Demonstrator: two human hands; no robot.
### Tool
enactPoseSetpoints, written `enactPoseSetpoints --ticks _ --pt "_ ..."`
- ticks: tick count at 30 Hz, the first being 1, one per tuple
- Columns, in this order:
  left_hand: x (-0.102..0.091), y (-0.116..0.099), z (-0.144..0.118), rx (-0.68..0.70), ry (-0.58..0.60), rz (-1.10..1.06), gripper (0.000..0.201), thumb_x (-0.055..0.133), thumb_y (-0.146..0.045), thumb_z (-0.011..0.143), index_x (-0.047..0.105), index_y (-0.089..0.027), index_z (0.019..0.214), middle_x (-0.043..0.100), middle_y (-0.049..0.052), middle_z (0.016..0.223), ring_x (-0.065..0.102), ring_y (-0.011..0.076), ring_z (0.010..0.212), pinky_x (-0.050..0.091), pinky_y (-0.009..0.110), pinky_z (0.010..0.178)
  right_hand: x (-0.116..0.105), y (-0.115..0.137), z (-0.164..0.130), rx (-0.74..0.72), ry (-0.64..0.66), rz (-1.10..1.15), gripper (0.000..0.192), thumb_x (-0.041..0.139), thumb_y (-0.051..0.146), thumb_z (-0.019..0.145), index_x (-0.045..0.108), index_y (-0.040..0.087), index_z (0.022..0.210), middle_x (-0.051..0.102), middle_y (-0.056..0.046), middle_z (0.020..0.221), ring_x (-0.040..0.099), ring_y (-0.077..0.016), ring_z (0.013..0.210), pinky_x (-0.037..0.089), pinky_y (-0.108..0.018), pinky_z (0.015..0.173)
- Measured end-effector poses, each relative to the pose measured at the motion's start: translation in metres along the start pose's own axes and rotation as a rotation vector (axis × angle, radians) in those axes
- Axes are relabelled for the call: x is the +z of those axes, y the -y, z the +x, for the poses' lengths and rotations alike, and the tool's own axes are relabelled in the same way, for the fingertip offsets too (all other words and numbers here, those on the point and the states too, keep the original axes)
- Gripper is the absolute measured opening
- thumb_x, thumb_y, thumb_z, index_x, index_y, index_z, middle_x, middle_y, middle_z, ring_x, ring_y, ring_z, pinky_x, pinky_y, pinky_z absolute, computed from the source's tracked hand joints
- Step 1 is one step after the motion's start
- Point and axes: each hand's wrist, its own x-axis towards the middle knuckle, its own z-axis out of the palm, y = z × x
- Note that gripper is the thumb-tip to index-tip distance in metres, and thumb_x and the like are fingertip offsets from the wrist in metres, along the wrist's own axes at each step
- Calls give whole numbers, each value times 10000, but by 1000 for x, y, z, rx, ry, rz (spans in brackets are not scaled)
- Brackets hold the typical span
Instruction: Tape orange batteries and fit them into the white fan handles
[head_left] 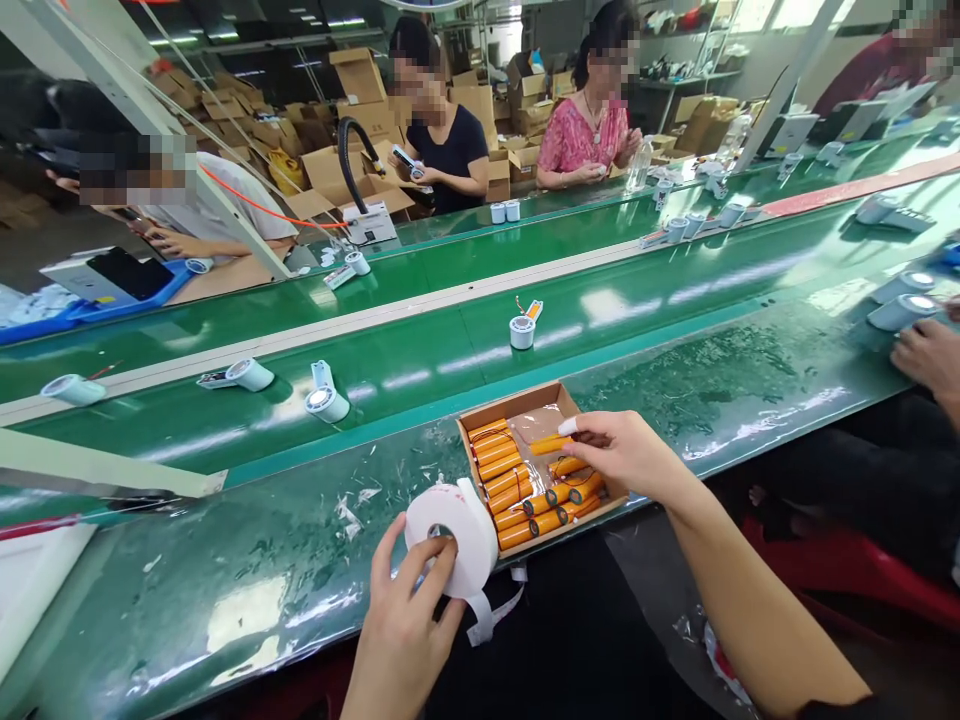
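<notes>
At the bottom centre, the left hand (405,625) grips a roll of white tape (452,538), fingers hooked in its core. Right of it, the right hand (626,455) pinches one orange battery (551,445) above the cardboard box (517,398) of batteries.

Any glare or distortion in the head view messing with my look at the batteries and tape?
Head view: overhead lights glare in streaks off the green table; wide-angle bending at the edges; the tape roll in the left hand and the battery in the right hand stay sharp, evenly lit.
</notes>
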Motion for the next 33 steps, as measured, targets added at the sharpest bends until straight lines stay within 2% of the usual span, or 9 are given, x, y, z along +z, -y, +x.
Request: enactPoseSetpoints --ticks 4,9,14,20,23,26,28,30,33 --pt "-2 -13 5 -37 -1 -40 335 563 -54 900 641 -159 1209 663 115 1112 438 419 1323 478 690 1081 30 8 -23 4 -296 415 338 819 407 890 760 186 1139 740 -76 1091 738 -232 910 655 -317 805" --pt "-2 -29 13 -52 -7 -101 297 626 -61 890 662 -161 1167 677 97 1063 433 428 1312 462 731 1070 73 27 -57 -177 -559 449 229 789 204 921 764 264 1141 714 -56 1205 714 -225 1063 638 -305 911" --pt "-4 -30 17 -6 -10 -63 264 636 -100 892 678 -146 1148 690 103 1050 469 437 1288 476 729 1061 103 31 -79 -155 -307 339 296 781 217 919 745 281 1206 695 -57 1240 676 -238 1143 575 -362 1042" --pt "-15 -29 26 191 -35 105 348 632 -17 870 703 -189 1165 703 81 1159 609 334 1221 493 603 1135 77 39 -64 178 56 736 489 876 321 834 712 231 1286 690 -77 1253 688 -269 1128 609 -389 1008" --pt "-12 -38 36 190 -104 134 312 676 -78 875 688 -114 1185 703 119 1134 623 358 1185 458 655 1149 75 47 -50 231 -154 877 559 946 314 745 719 213 1245 702 -81 1222 688 -262 1121 622 -347 971" --pt "-1 -55 44 102 -247 99 268 689 -200 910 673 -64 1140 698 133 1013 665 311 1025 416 706 1161 98 58 -47 229 -506 1094 596 912 366 803 651 253 1327 666 -75 1294 674 -223 1148 620 -296 949" --pt "10 -69 47 12 -349 76 265 662 -275 933 670 -71 1101 674 114 912 668 270 913 414 708 1164 114 61 -52 222 -623 1191 580 896 371 828 626 289 1335 654 -60 1304 682 -205 1126 625 -289 924" --pt "21 -80 49 -61 -430 45 286 607 -340 955 671 -86 1069 642 98 838 665 262 859 417 707 1161 117 56 -58 234 -648 1204 566 928 359 785 645 296 1272 670 -51 1263 706 -210 1055 641 -300 871" --pt "33 -73 45 -80 -468 2 332 583 -440 935 689 -142 1035 618 76 781 678 291 895 444 669 1158 87 35 -59 248 -547 1078 522 965 374 722 693 246 1149 700 -75 1177 721 -226 916 647 -318 766"
